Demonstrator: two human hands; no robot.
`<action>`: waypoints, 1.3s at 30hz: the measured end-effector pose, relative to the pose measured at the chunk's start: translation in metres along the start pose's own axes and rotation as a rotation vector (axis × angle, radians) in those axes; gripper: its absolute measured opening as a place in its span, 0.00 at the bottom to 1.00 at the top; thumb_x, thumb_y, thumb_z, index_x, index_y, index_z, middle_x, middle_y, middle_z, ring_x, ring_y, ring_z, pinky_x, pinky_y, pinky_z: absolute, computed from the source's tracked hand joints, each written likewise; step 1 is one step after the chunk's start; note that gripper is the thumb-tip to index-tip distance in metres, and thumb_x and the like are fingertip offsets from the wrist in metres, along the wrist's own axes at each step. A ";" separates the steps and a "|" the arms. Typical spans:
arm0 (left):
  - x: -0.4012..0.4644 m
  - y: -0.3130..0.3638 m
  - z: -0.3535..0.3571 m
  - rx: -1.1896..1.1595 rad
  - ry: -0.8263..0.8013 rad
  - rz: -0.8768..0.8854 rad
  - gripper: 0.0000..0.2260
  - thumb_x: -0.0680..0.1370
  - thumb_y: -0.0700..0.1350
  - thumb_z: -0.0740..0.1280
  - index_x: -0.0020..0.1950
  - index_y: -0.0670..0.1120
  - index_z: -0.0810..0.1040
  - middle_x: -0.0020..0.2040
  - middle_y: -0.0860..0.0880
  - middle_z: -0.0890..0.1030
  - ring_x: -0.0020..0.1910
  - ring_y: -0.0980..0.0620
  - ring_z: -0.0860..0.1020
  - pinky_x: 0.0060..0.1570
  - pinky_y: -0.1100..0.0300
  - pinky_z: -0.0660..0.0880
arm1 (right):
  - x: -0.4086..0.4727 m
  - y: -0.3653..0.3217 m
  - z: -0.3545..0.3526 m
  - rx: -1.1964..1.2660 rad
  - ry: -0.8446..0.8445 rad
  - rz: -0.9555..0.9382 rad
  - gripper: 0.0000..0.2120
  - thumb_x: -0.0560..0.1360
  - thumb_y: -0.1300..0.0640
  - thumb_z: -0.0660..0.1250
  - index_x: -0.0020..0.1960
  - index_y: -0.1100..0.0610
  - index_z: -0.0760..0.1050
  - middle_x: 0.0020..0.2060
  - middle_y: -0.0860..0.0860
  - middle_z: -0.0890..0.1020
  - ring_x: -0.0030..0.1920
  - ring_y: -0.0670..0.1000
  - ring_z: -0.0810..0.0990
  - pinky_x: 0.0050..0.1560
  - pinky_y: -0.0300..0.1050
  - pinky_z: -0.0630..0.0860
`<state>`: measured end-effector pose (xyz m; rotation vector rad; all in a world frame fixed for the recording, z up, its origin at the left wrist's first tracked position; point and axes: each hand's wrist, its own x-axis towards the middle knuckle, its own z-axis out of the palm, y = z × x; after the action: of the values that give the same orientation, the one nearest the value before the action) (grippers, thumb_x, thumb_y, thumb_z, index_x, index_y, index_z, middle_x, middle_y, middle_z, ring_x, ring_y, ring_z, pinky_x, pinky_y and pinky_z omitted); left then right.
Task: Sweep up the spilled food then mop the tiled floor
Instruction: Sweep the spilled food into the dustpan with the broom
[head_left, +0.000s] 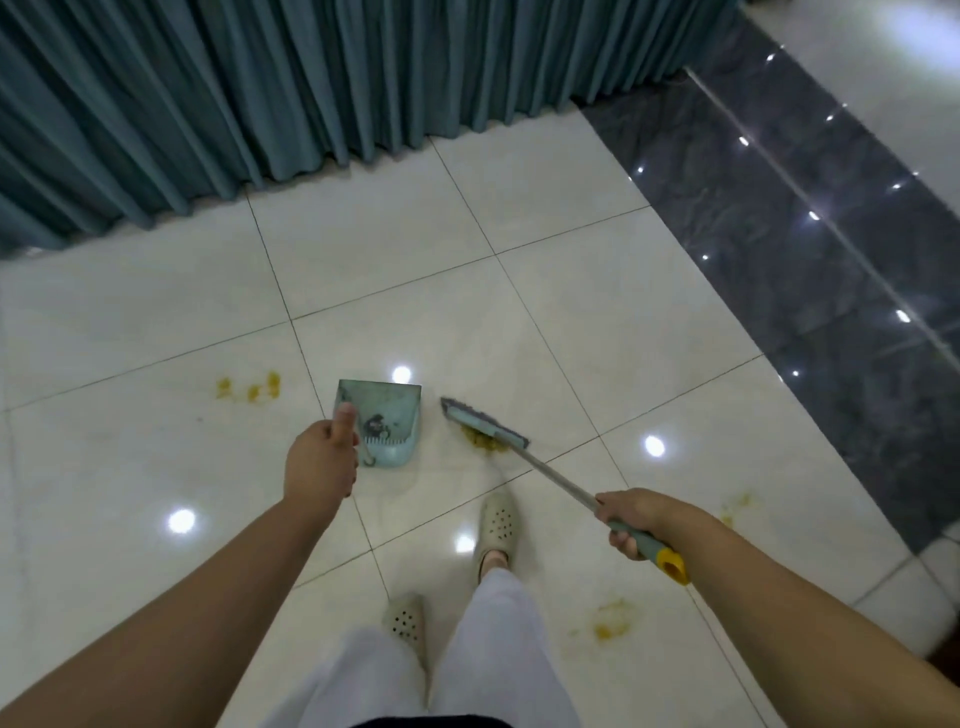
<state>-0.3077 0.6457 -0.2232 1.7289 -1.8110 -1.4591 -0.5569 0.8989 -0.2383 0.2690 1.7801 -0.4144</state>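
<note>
- The left hand (321, 462), at centre frame, has its fingers curled with the thumb raised, gripping what seems to be the dustpan's handle, which the hand itself hides.
- The pale green dustpan (387, 421) sits on the floor just right of that hand, with dark dirt inside it.
- The right hand (631, 519), lower right of centre, is wrapped round the broom handle (558, 480) near its green and yellow grip.
- The broom head (485, 422) rests on the tile just right of the dustpan, over a small heap of yellow food (480, 440).
- More yellow smears (249, 387) lie at mid left, with others at lower right and at the far right.
- No writing or brand can be read.
- The floor (519, 312) is glossy cream tile with a dark marble strip (805, 249) at the right; teal curtains (234, 88) hang across the top. Pale clogs (497, 522) and white trousers show at the bottom.
</note>
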 end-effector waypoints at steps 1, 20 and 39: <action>-0.001 -0.001 -0.002 0.006 -0.022 0.005 0.27 0.79 0.62 0.53 0.40 0.40 0.74 0.29 0.44 0.73 0.24 0.47 0.70 0.29 0.58 0.69 | -0.002 0.005 -0.002 0.059 -0.004 0.004 0.16 0.80 0.61 0.57 0.68 0.55 0.67 0.31 0.54 0.68 0.20 0.46 0.65 0.20 0.32 0.64; 0.015 -0.009 -0.032 0.357 -0.512 0.064 0.23 0.80 0.58 0.56 0.36 0.41 0.71 0.26 0.47 0.71 0.20 0.52 0.66 0.21 0.64 0.64 | 0.016 -0.017 0.048 0.366 0.006 0.056 0.05 0.81 0.61 0.56 0.50 0.63 0.66 0.34 0.58 0.69 0.11 0.46 0.64 0.16 0.29 0.67; 0.029 0.019 0.005 0.383 -0.619 0.052 0.22 0.81 0.57 0.55 0.36 0.42 0.70 0.27 0.46 0.68 0.23 0.51 0.63 0.22 0.64 0.63 | -0.022 0.006 0.070 0.195 -0.203 0.112 0.06 0.79 0.62 0.55 0.50 0.57 0.71 0.17 0.52 0.68 0.15 0.45 0.63 0.16 0.30 0.63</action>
<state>-0.3313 0.6193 -0.2240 1.4475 -2.5670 -1.8658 -0.4875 0.8759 -0.2325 0.4466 1.5204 -0.5167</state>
